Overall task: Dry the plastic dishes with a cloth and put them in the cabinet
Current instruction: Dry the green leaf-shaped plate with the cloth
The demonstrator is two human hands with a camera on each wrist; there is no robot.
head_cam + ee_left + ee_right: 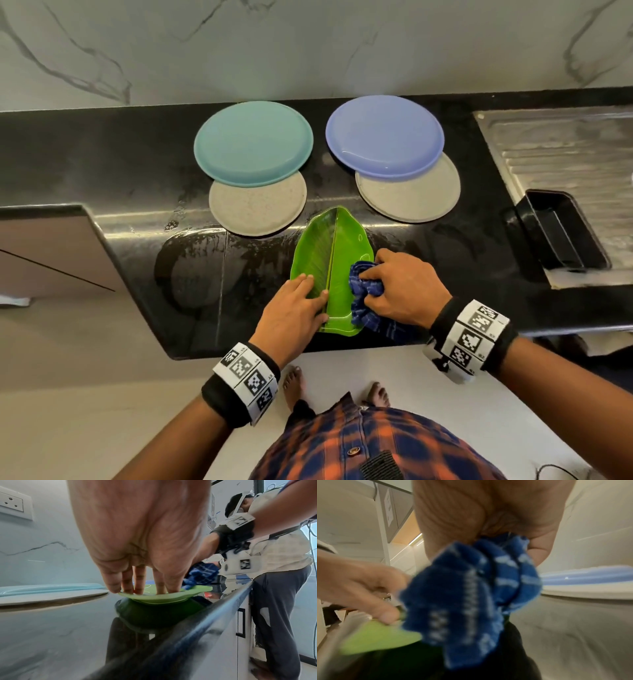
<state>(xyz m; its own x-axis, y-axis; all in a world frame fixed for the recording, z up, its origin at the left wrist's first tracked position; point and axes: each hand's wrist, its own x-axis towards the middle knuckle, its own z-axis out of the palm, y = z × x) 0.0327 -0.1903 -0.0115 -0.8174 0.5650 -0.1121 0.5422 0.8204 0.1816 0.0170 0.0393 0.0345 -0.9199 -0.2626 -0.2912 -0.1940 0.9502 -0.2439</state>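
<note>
Work is at an early stage. The green leaf-shaped plate (pixel 330 267) lies at the front edge of the black table (pixel 102 164), the sole dish under treatment. The left hand (pixel 291 315) steadies it, grip spread flat with straight fingers pressing on its left half. The right hand (pixel 399 287), grip curled tight around the bunched blue cloth (pixel 364 287), holds the cloth against the plate's right half.

Behind the green plate, to the left, the teal plate (pixel 253 142) overlaps a grey plate (pixel 257 209); to the right, the blue plate (pixel 383 135), water visible on it, overlaps a second grey plate (pixel 414 195). None appears wiped. The table around the green plate is wet. No dish has visibly reached a cabinet. Judgement: five dishes outstanding.
</note>
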